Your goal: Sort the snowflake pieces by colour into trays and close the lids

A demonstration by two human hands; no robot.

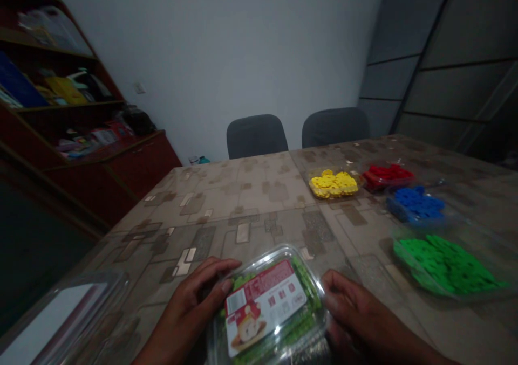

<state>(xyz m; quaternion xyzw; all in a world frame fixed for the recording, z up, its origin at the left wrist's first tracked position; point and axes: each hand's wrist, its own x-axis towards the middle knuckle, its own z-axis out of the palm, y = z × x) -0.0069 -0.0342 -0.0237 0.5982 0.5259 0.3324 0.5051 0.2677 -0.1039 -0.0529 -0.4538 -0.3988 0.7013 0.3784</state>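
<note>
A clear plastic container (283, 327) with a closed lid and green pieces inside is held at the bottom centre, near the table's front edge. On its lid is a red and white printed label (265, 305) with a barcode. My left hand (198, 300) grips the container's left side, the thumb over the lid's edge. Closed on the opposite rim is my right hand (348, 305), its fingers partly hidden behind the container.
Open clear tubs stand to the right, holding yellow pieces (334, 184), red pieces (386, 176), blue pieces (416, 203) and green pieces (449, 265). A clear plastic lid or box (93, 300) lies at the left. Two grey chairs (257, 136) stand behind the patterned table (243, 192).
</note>
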